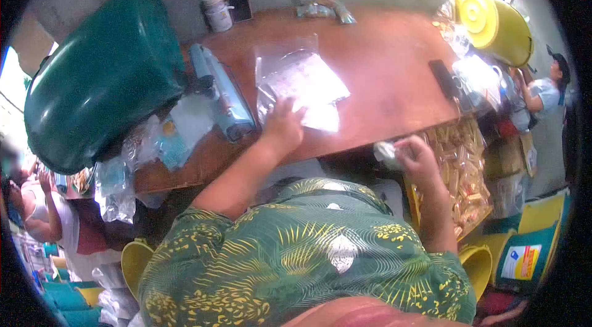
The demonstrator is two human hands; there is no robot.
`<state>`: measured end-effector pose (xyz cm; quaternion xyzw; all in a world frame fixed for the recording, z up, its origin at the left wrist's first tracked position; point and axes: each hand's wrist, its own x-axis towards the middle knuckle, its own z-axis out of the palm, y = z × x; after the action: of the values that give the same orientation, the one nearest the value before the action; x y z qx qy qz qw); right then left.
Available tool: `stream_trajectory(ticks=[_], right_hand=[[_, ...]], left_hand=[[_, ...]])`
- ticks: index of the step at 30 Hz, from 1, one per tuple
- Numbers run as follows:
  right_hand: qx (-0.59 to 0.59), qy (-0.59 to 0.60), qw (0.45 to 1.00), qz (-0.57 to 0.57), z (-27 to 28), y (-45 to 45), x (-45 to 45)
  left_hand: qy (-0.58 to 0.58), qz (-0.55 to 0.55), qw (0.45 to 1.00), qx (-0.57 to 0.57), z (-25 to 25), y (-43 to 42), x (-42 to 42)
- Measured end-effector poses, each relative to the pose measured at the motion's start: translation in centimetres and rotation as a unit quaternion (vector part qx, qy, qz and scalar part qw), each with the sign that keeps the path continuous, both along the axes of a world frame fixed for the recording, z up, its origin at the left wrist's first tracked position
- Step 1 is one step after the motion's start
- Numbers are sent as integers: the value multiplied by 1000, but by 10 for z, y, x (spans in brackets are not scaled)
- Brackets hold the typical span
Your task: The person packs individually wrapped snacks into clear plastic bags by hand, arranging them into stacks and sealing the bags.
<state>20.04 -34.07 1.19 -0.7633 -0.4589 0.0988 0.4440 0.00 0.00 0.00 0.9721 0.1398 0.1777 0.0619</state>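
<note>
the reddish-brown worktop [388,80] spans the middle, a big green tub [105,80] at its left. wrapped yellow pieces [459,169] fill the space by its near right edge. clear plastic bags [308,80] lie flat mid-worktop, the left hand [285,126] on them, fingers loosely spread. the right hand [420,159], at the near edge, has its fingers curled closed on a crumpled white wad [385,153]

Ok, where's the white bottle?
The white bottle stands left of centre in the head view, at the far edge of the table, beside a dark rectangular object.
</note>
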Motion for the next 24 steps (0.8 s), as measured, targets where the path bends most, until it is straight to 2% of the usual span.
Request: stream_trajectory(ticks=[1, 2, 3, 4, 7, 10, 11, 12, 13, 15, 16, 17, 19, 20, 21, 23, 24], right_hand=[[46, 43, 998, -4, 33, 18, -4], [-19, 23, 999, -26, 68, 37, -9], [-24, -30, 999, -8, 95, 64, 7], [1, -52, 999, 10, 103, 98, 10], [107, 33, 989, 91, 119, 211, 4], [297, -69, 943, 131, 109, 297, -19], [319, -131, 931, 118, 110, 301, -28], [276, -140, 944, 116, 112, 296, -33], [233, -150, 954, 113, 114, 291, -37], [6, -57, 990, 130, 106, 263, -29], [-35, -2, 995, 97, 101, 252, -27], [-77, 53, 994, 64, 96, 242, -23], [-71, -118, 987, 81, 61, 228, 4], [-66, -203, 973, 88, 43, 225, 15], [-74, -230, 967, 76, 31, 219, 14], [-22, -279, 951, 135, -8, 216, 42], [-72, -265, 955, 112, -1, 216, 42]], left_hand=[[9, -10, 999, -36, -1, -11, 0], [19, -19, 997, -74, -3, -22, 0], [-19, -21, 996, -86, -9, -38, 18], [-27, -23, 997, -67, -6, -40, 17], [-62, -38, 995, -71, -9, -50, 27], [-91, -68, 991, -71, -4, -48, 19], [-114, -88, 987, -72, 1, -50, 14], [-137, -109, 982, -74, 8, -49, 10], [-122, -111, 976, -145, 18, -45, 9], [-92, -109, 947, -289, 36, -30, 9], [-84, -54, 942, -320, 26, -24, 15], [-73, -63, 958, -269, 16, -16, 18], [-51, -82, 982, -162, 4, -5, 26], [-47, -52, 988, -139, 8, -13, 23], [-45, -53, 987, -144, 5, -15, 24], [-39, -54, 986, -152, 0, -14, 28], [-52, -55, 984, -161, 2, -13, 30]])
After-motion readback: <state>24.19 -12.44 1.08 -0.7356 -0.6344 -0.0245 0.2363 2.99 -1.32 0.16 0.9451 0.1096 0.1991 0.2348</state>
